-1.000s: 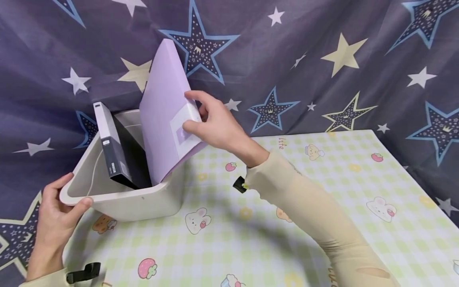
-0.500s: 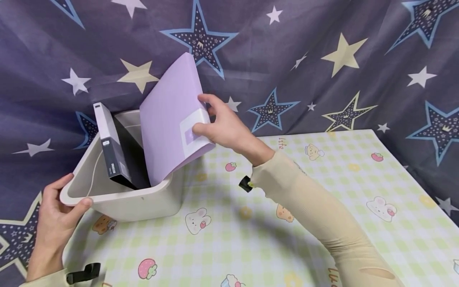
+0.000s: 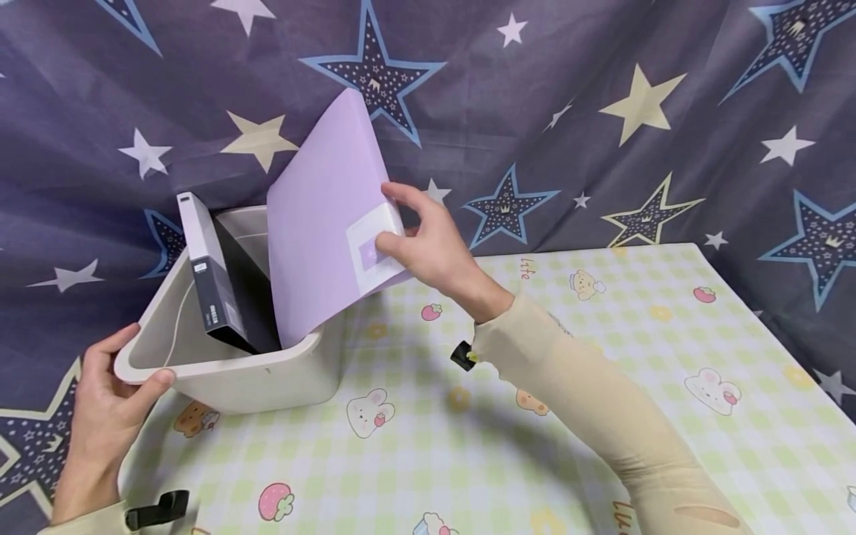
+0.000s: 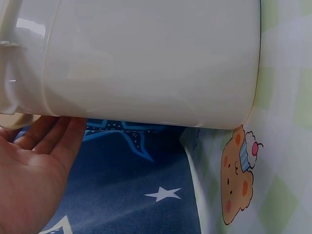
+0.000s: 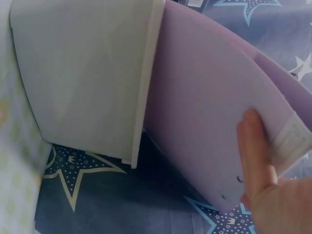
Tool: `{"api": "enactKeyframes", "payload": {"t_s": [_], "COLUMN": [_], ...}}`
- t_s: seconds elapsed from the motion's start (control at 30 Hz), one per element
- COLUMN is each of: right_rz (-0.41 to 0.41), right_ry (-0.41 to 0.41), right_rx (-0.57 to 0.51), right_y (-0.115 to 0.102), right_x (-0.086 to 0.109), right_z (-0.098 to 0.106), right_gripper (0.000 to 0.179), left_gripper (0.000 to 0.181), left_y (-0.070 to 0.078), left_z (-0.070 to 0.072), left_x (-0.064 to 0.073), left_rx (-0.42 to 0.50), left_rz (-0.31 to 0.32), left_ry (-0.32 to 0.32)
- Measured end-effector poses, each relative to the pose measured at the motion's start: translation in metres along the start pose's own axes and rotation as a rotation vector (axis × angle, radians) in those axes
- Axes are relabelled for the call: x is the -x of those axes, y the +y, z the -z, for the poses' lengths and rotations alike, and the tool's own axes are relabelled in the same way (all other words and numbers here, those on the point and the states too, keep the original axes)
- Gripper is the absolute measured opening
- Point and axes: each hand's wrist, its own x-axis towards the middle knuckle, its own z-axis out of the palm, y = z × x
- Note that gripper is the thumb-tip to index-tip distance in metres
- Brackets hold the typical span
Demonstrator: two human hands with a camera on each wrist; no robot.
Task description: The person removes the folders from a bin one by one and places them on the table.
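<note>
Right hand (image 3: 433, 244) pinches 1 purple folder (image 3: 321, 215); left hand (image 3: 107, 405) grips bin (image 3: 274, 386) by rim.

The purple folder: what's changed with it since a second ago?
The purple folder has tipped further to the right, and the right hand gripping its edge has moved right with it. Nothing was let go. The left hand still holds the white bin by its rim, and the black binder inside stayed put.
</note>
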Motion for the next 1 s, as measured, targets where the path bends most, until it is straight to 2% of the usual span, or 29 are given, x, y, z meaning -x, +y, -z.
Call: {"api": "enactKeyframes", "payload": {"t_s": [0.37, 0.63, 1.0], "right_rz": [0.072, 0.136, 0.196], "right_ry": [0.088, 0.108, 0.152], "right_rx": [-0.101, -0.263, -0.339], "right_y": [0.008, 0.012, 0.018], "right_x": [0.016, 0.031, 0.047], "right_z": [0.009, 0.022, 0.039], "right_gripper": [0.063, 0.064, 0.064], "left_gripper": [0.069, 0.069, 0.070], "left_y": [0.001, 0.002, 0.005], "left_z": [-0.002, -0.003, -0.005], "left_x": [0.001, 0.001, 0.002], "left_rx": [-0.025, -0.025, -0.052], "left_rz": [0.019, 0.021, 0.053], "left_ry": [0.020, 0.023, 0.047]}}
